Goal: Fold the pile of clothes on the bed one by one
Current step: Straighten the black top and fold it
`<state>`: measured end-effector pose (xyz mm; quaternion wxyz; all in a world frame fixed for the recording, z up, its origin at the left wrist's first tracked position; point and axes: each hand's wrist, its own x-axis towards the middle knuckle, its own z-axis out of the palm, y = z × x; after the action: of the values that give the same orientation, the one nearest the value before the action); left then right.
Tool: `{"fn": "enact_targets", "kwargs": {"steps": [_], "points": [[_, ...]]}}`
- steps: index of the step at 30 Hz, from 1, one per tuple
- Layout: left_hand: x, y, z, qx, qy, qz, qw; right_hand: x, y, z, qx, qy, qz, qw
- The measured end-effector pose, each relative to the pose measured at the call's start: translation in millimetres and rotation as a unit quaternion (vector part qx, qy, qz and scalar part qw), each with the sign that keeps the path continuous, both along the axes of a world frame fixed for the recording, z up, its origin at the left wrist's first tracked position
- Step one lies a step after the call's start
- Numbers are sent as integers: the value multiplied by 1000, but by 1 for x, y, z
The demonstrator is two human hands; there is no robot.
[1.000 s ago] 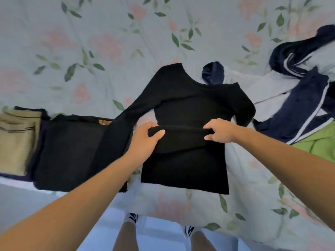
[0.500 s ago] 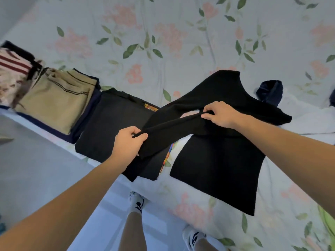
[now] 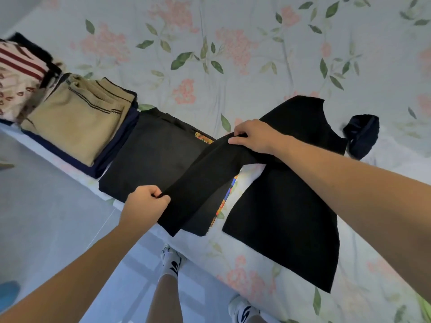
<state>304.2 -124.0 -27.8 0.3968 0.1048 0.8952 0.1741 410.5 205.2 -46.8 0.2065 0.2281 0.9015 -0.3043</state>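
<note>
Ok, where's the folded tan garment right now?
In the head view, the folded tan garment sits at the left on the bed's near edge, atop a navy piece, between the red-striped pile and the folded black garment.

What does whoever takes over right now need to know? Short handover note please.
Left hand pinches the cuff end of the black top's sleeve. Right hand grips the same sleeve near the shoulder.
The black top lies flat on the bed, its sleeve stretched out over the folded black garment.
Done: the folded black garment, a tan folded piece and a striped one sit in a row along the bed edge.
Left: fold the sleeve in, finish the top, then the dark blue garment beyond it.
</note>
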Motion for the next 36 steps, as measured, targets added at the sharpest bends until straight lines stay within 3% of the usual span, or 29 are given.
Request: {"fn": "enact_targets", "kwargs": {"steps": [3,7,9,14,18,21,29,33,36], "points": [[3,1,1,-58,109,-127,984,12,1,-18,-14,-18,-17,1000],[8,30,0,-18,185,-234,954,37,16,-20,-72,-62,-59,994],[12,48,-3,10,192,-264,945,49,29,-18,-53,-97,-43,993],[18,102,-8,42,102,-212,971,71,60,-18,68,-149,9,986],[21,145,-14,59,76,-236,967,84,90,-21,143,-173,31,974],[22,172,-21,67,73,-249,963,90,112,-20,129,-167,23,977],[7,196,-44,115,73,-210,968,58,155,-16,134,-29,-12,991],[5,202,-46,84,109,-238,962,79,165,-33,62,-132,-30,989],[4,218,-47,41,98,-272,956,93,180,-32,60,-149,-29,987]]}}
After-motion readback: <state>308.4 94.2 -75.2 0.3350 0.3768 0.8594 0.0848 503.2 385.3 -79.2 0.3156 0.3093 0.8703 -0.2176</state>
